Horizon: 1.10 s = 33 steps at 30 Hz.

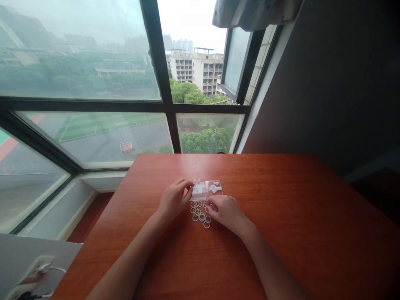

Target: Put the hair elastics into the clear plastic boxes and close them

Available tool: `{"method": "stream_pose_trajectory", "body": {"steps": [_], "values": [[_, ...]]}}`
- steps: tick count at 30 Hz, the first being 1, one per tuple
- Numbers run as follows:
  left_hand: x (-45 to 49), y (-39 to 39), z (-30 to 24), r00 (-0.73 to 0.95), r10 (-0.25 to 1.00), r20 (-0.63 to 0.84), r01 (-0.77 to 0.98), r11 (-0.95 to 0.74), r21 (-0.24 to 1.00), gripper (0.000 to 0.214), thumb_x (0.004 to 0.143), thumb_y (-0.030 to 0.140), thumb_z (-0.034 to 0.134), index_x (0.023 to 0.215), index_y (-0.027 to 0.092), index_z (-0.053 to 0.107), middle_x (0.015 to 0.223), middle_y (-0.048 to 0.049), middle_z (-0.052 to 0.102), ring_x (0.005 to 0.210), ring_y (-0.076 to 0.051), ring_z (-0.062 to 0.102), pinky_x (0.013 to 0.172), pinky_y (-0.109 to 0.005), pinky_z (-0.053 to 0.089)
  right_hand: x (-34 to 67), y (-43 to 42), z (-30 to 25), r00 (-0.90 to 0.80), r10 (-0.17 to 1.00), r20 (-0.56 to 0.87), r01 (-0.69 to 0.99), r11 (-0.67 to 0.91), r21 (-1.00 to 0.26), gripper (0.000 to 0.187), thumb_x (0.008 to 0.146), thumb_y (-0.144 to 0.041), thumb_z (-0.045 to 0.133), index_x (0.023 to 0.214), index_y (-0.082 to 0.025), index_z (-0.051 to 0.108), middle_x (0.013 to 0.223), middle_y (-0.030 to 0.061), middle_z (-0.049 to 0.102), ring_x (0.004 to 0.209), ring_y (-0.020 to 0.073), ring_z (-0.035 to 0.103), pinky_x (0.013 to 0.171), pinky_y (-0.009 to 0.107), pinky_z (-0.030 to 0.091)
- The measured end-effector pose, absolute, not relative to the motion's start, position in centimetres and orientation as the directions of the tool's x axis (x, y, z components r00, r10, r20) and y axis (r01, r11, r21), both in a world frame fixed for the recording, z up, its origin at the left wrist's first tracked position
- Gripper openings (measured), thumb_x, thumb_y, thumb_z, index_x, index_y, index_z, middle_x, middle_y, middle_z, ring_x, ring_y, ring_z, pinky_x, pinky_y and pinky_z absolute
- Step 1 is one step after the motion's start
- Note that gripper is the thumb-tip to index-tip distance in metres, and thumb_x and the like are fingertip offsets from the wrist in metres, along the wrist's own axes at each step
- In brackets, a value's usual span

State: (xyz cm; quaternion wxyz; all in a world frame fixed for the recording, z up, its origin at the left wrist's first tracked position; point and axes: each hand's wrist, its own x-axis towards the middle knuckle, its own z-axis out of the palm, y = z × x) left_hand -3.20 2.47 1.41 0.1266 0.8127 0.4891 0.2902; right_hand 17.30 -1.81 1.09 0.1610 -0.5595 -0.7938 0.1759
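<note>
A clear plastic card holder (206,189) lies flat on the reddish wooden table (281,216). In front of it sits a small heap of several metal rings (200,214). My left hand (173,200) rests at the holder's left edge, its fingers curled and touching the plastic. My right hand (225,211) lies just right of the rings, fingertips pinched together at the ring pile; what they pinch is too small to make out.
A large window (125,83) stands behind the table's far edge. A dark wall (328,83) runs along the right. A white power strip with a cable (34,273) sits at the lower left, off the table.
</note>
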Motion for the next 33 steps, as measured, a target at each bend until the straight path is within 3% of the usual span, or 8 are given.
{"method": "stream_pose_trajectory", "body": {"steps": [6, 15, 22, 33], "values": [[-2.1, 1.6, 2.1, 0.428, 0.847, 0.313, 0.593, -0.526, 0.61, 0.015, 0.088, 0.023, 0.051, 0.089, 0.019, 0.065, 0.076, -0.001, 0.059, 0.06, -0.01, 0.047, 0.058, -0.02, 0.038, 17.4, -1.6, 0.9, -0.236, 0.952, 0.193, 0.799, 0.303, -0.518, 0.008, 0.082, -0.021, 0.057, 0.083, -0.023, 0.065, 0.071, -0.0012, 0.065, 0.066, 0.0126, 0.057, 0.062, 0.022, 0.031], [-1.2, 0.9, 2.6, 0.502, 0.825, 0.258, 0.466, -0.51, 0.723, 0.015, 0.086, 0.026, 0.056, 0.08, 0.015, 0.066, 0.07, -0.0003, 0.056, 0.057, -0.008, 0.043, 0.053, -0.019, 0.036, 17.5, -1.8, 0.8, -0.251, 0.902, 0.352, 0.714, 0.418, -0.561, 0.009, 0.084, -0.021, 0.056, 0.081, -0.021, 0.065, 0.066, -0.0017, 0.062, 0.061, 0.0111, 0.053, 0.061, 0.021, 0.033], [-1.0, 0.8, 2.6, 0.517, 0.814, 0.265, 0.426, -0.513, 0.745, 0.012, 0.084, 0.021, 0.057, 0.079, 0.015, 0.066, 0.07, -0.0001, 0.057, 0.06, -0.008, 0.046, 0.056, -0.018, 0.036, 17.4, -1.8, 0.7, -0.246, 0.85, 0.466, 0.672, 0.496, -0.549, 0.008, 0.081, -0.016, 0.057, 0.078, -0.02, 0.064, 0.063, -0.0029, 0.058, 0.058, 0.0102, 0.05, 0.059, 0.021, 0.033], [-1.1, 0.9, 2.3, 0.535, 0.808, 0.246, 0.44, -0.515, 0.736, 0.01, 0.083, 0.016, 0.054, 0.08, 0.016, 0.064, 0.069, 0.0008, 0.057, 0.06, -0.008, 0.048, 0.057, -0.018, 0.037, 17.4, -2.0, 0.8, -0.285, 0.823, 0.491, 0.676, 0.536, -0.506, 0.009, 0.085, -0.017, 0.056, 0.081, -0.02, 0.063, 0.068, -0.0014, 0.062, 0.062, 0.011, 0.053, 0.063, 0.022, 0.032]]}}
